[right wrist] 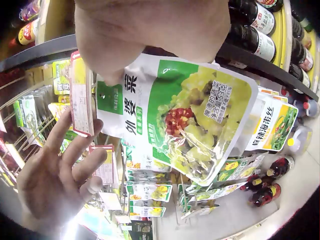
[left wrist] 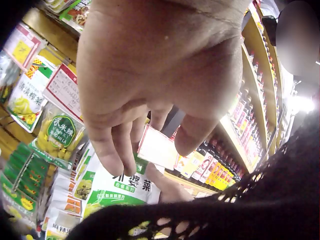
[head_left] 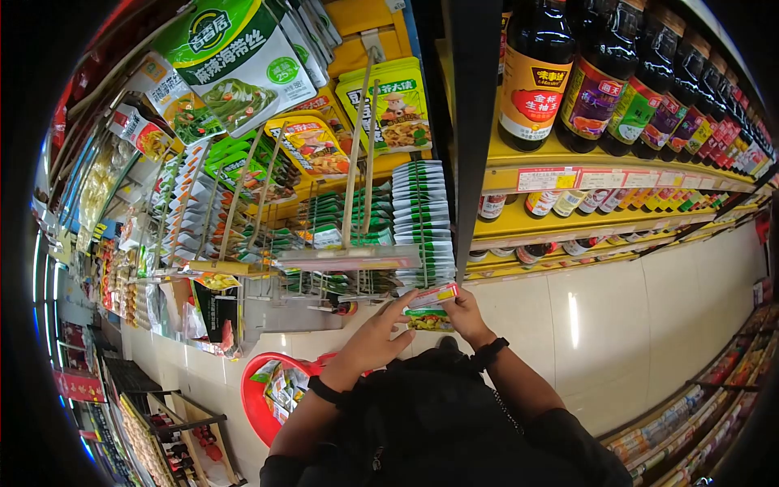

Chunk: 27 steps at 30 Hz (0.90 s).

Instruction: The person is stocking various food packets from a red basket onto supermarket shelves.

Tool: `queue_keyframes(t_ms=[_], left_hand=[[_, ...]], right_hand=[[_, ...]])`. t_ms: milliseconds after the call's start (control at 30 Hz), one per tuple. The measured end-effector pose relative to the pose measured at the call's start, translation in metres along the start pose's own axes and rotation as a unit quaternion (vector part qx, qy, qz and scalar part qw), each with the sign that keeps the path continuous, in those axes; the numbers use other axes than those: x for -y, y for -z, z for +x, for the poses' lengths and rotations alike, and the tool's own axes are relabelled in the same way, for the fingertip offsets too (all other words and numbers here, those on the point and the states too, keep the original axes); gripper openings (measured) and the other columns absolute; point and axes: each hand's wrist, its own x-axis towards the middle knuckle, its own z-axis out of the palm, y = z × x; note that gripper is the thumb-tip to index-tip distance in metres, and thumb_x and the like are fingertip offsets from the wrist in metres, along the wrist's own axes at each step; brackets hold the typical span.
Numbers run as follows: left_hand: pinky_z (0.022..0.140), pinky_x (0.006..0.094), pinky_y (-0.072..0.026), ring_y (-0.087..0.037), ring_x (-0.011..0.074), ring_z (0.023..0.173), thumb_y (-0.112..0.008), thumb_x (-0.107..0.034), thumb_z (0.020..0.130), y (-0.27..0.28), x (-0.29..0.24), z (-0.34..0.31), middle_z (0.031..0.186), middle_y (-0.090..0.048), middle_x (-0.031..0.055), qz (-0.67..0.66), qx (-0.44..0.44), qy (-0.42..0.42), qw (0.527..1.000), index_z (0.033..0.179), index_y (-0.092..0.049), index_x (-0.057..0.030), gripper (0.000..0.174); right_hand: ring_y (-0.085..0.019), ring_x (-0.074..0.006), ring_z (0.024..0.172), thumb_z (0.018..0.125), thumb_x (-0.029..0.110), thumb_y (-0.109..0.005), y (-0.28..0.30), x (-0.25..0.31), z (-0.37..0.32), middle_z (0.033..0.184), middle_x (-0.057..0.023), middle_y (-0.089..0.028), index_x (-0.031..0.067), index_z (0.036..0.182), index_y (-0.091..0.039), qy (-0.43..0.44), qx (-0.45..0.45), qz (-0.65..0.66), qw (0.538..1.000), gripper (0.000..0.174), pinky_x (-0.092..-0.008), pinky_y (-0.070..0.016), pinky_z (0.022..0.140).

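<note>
My right hand (head_left: 469, 316) grips the top end of a white and green packet of preserved vegetables (right wrist: 200, 112), its front facing the right wrist camera. The packet hangs behind a red-edged price tag (right wrist: 82, 100) on the rack. Fingertips of my left hand (head_left: 372, 339) are at that tag, its fingers loosely extended and its thumb apart in the head view. From the left wrist view, this hand covers part of the tag and packet (left wrist: 117, 187). In the head view only the packet's lower part (head_left: 430, 322) shows below the tag.
Hooks to the left carry several rows of packets (head_left: 422, 211). At the right, yellow shelves (head_left: 560, 174) hold dark sauce bottles (head_left: 535, 89). On the floor by my left arm stands a red basket (head_left: 253, 390) with packets inside. A dark upright post (head_left: 471, 138) divides rack and shelves.
</note>
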Motion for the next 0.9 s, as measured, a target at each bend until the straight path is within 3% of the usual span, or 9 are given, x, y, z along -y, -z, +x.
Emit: queue_keyframes(t_ms=[333, 533, 900], left_hand=[[0.083, 0.0382, -0.0534, -0.063, 0.0275, 0.111, -0.064, -0.013, 0.088, 0.004, 0.001, 0.000, 0.140, -0.049, 0.0183, 0.016, 0.000, -0.004, 1.000, 0.152, -0.030, -0.0173, 0.072], [0.081, 0.0372, -0.0538, -0.063, 0.0290, 0.110, -0.064, -0.013, 0.088, 0.006, 0.002, 0.001, 0.139, -0.049, 0.0190, 0.038, 0.003, 0.000, 0.999, 0.151, -0.030, -0.0177, 0.072], [0.082, 0.0375, -0.0532, -0.062, 0.0306, 0.112, -0.063, -0.013, 0.089, 0.006, 0.000, 0.000, 0.142, -0.046, 0.0197, 0.037, 0.012, 0.009, 0.999, 0.152, -0.029, -0.0185, 0.072]], right_hand=[[-0.062, -0.0093, 0.092, 0.098, 0.012, -0.059, 0.003, -0.009, 0.014, 0.100, -0.0027, -0.070, 0.0009, 0.111, -0.066, 0.039, -0.002, -0.010, 0.999, 0.019, -0.0267, -0.0494, 0.083], [-0.058, -0.0067, 0.087, 0.099, 0.022, -0.061, 0.006, -0.005, 0.029, 0.094, 0.0012, -0.067, 0.0020, 0.107, -0.066, -0.041, 0.012, 0.005, 0.999, 0.023, -0.0255, -0.0485, 0.079], [-0.060, -0.0114, 0.094, 0.094, 0.005, -0.062, 0.024, -0.022, 0.035, 0.103, -0.0034, -0.067, 0.0014, 0.111, -0.066, 0.006, 0.058, -0.022, 0.998, 0.018, -0.0269, -0.0484, 0.087]])
